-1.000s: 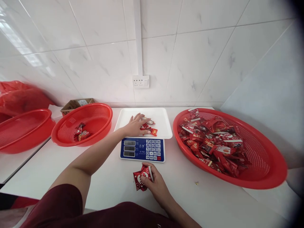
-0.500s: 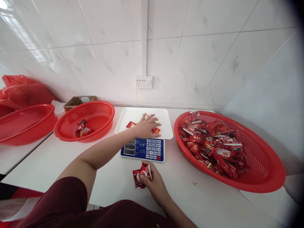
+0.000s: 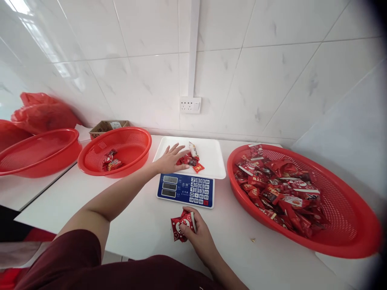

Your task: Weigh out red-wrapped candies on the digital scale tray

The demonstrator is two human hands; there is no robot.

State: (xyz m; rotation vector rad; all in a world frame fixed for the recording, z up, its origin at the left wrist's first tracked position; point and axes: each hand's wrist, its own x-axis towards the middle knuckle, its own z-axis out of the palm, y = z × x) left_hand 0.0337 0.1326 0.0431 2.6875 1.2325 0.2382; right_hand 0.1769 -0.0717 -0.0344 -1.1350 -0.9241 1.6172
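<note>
My left hand (image 3: 169, 158) lies flat with spread fingers on the white scale tray (image 3: 211, 155), touching a small heap of red candy packets (image 3: 191, 160). The tray sits on a blue-faced electronic scale (image 3: 185, 189). On the counter in front of the scale, my right hand (image 3: 198, 233) is closed round a bunch of red packets (image 3: 180, 224). A large red basket (image 3: 338, 209) full of red packets (image 3: 278, 189) stands to the right.
A smaller red basket (image 3: 130, 141) with a few packets (image 3: 111, 160) sits left of the scale. Further left are another red basket (image 3: 39, 151), a red plastic bag (image 3: 45, 114) and a cardboard box (image 3: 107, 125). A wall socket (image 3: 190, 105) is on the tiled wall.
My left hand swept across the scale tray to the right, then back left, shifting the packets on it. The right hand kept its grip on the packets.
</note>
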